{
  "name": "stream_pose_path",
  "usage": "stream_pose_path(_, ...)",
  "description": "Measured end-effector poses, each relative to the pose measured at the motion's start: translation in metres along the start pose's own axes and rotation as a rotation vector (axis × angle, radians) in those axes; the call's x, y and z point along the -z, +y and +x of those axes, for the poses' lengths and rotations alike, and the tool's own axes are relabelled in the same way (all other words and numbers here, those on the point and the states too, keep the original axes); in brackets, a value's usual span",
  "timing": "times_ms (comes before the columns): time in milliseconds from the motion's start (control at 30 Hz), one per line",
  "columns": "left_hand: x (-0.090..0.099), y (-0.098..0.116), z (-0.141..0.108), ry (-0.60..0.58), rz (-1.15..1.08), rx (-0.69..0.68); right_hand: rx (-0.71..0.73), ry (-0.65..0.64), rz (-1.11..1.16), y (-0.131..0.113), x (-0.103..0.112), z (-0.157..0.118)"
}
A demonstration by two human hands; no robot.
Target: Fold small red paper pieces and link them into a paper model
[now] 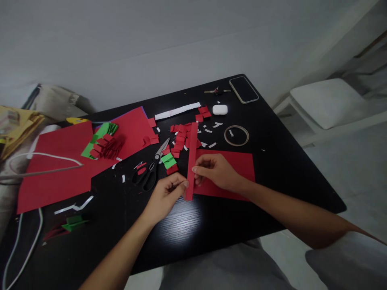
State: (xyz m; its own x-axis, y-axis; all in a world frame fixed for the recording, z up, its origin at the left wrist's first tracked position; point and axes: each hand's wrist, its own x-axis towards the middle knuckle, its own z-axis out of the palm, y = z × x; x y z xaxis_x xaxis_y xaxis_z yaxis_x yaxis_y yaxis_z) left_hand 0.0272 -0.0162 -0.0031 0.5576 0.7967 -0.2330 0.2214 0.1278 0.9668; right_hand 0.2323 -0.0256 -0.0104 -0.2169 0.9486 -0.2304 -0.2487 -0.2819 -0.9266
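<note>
A long red paper strip (192, 153) stands lengthwise between my hands, its far end above a pile of folded red paper pieces (180, 139). My left hand (169, 193) pinches the strip's left edge near its lower end. On the other side, my right hand (216, 171) grips the right edge a little higher up. Under my right hand lies a red paper sheet (238, 165). Black-handled scissors (152, 167) rest open to the left, beside a folded green paper piece (168, 160).
Large red sheets (63, 173) cover the table's left side, with folded red and green pieces (104, 143) on top. A white strip (178, 110), an earbud case (220, 110), a tape roll (236, 135), keys (217, 91) and a phone (243, 89) lie farther back. White cables (39, 233) run at left.
</note>
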Motion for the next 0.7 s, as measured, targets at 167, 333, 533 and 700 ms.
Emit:
stream_pose_path(167,0.000,0.002,-0.001,-0.017,-0.002,0.008,0.009,0.043,-0.020,-0.001,0.003,0.002)
stream_pose_path(333,0.001,0.001,0.000,-0.025,0.015,0.008,0.028,0.065,-0.026,0.000,0.003,0.002)
stream_pose_path(533,-0.001,-0.004,-0.001,-0.047,-0.061,0.017,0.094,0.183,-0.001,-0.003,0.014,0.009)
stream_pose_path(700,0.005,-0.003,-0.003,0.033,-0.022,-0.042,0.084,0.232,-0.002,-0.005,0.017,0.010)
